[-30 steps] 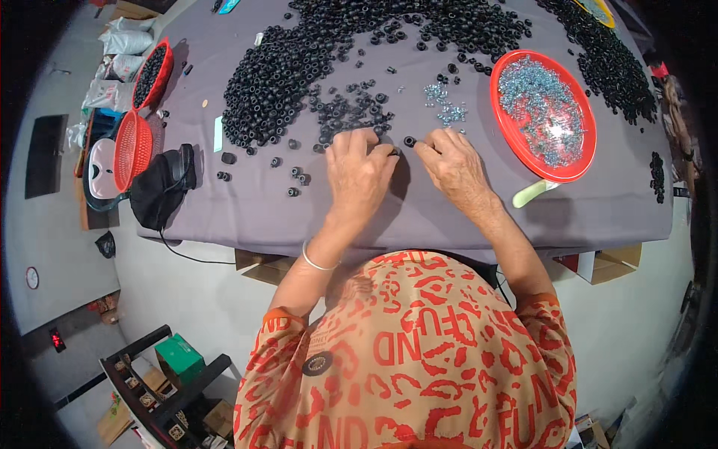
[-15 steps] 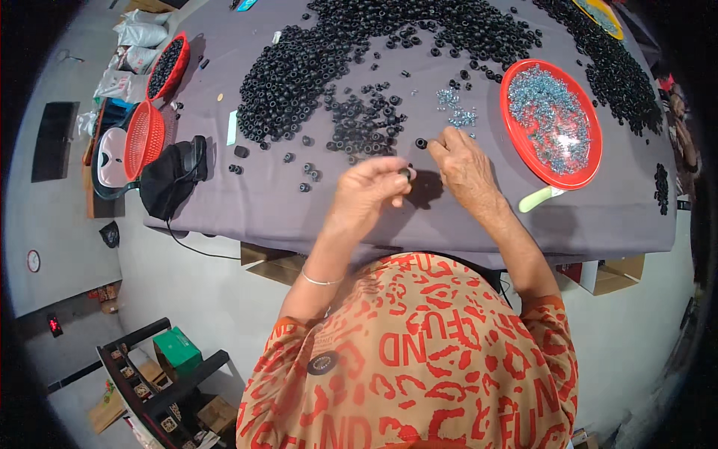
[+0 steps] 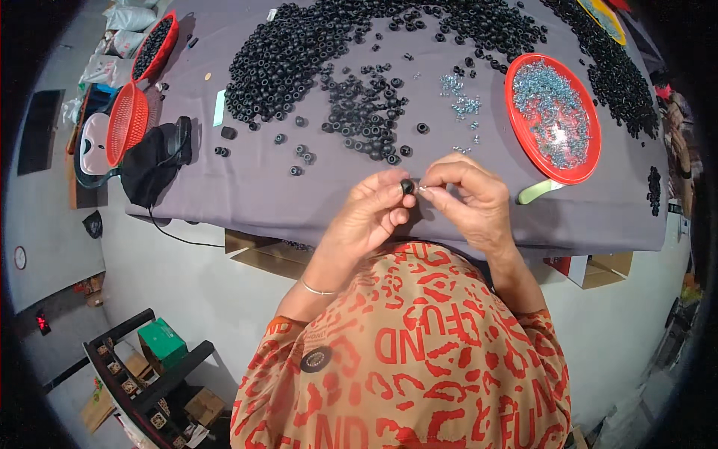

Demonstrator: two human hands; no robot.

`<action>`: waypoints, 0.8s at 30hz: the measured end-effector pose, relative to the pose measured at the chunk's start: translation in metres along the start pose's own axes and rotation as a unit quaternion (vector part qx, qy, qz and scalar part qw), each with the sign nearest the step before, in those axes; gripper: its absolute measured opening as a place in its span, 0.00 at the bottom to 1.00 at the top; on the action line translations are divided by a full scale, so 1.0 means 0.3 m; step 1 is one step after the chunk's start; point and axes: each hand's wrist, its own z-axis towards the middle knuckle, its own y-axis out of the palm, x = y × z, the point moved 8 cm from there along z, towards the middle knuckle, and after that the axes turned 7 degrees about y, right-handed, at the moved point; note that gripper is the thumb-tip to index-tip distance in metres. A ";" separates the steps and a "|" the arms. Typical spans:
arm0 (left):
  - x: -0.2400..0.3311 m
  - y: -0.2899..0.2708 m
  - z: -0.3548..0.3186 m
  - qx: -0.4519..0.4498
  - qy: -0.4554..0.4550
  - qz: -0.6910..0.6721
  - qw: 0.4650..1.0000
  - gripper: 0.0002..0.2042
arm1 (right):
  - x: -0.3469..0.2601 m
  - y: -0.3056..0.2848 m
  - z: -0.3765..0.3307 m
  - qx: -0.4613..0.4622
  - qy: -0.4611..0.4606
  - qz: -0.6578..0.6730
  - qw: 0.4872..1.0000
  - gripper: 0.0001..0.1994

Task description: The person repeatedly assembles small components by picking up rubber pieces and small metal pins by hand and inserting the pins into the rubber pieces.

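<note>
A small black, ring-like piece (image 3: 407, 186) is held up in front of you, over the near side of the bench (image 3: 224, 196), which is covered in a grey-purple cloth. Your left hand (image 3: 364, 213) grasps it between thumb and fingers, the other fingers curled below. Your right hand (image 3: 479, 209) comes in from the other side, thumb and index finger pinching a tiny pale piece (image 3: 422, 188) right at the black one; whether the two touch is too small to tell. You wear a thin, light-coloured bracelet (image 3: 318, 291) on your left wrist.

Just beyond your hands lies a loose cluster of black pieces (image 3: 364, 112), with a few strays to its left. Behind it, a large black heap (image 3: 277, 67) curves across the bench. Beyond your right hand are small clear pieces (image 3: 465, 105), scattered on the cloth. To their right, a round red tray (image 3: 574, 176) holds many more, and a pale green handle (image 3: 534, 193) lies by its near edge. Farther right is a second dark heap (image 3: 621, 86).

At the bench's left edge stand a red bowl (image 3: 171, 39) filled with black pieces, a red perforated basket (image 3: 126, 123) and a soft black bag-like item (image 3: 153, 166).
</note>
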 end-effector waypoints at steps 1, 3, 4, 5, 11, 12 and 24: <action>-0.003 0.002 -0.002 0.003 0.001 0.001 1.000 0.10 | -0.015 0.004 -0.005 0.001 -0.022 -0.017 1.000 0.08; -0.004 0.003 -0.007 0.004 0.001 0.003 1.000 0.09 | -0.021 0.016 -0.011 -0.002 -0.043 -0.033 0.999 0.08; -0.005 0.002 -0.010 0.004 0.001 0.007 1.000 0.09 | -0.011 0.018 -0.013 0.002 -0.035 -0.033 0.999 0.08; -0.005 -0.003 -0.012 0.006 0.002 0.006 1.000 0.09 | -0.004 0.020 -0.014 0.006 -0.027 -0.033 0.999 0.08; -0.012 -0.003 -0.022 0.010 0.006 -0.003 1.000 0.08 | 0.041 0.005 -0.031 0.013 -0.007 -0.004 1.000 0.09; -0.013 0.006 -0.021 0.010 0.005 -0.012 1.000 0.08 | 0.041 0.004 -0.033 0.013 -0.006 -0.004 1.000 0.09; -0.018 0.013 -0.022 0.015 0.010 -0.023 1.000 0.09 | 0.038 0.011 -0.057 0.033 -0.009 -0.026 0.999 0.08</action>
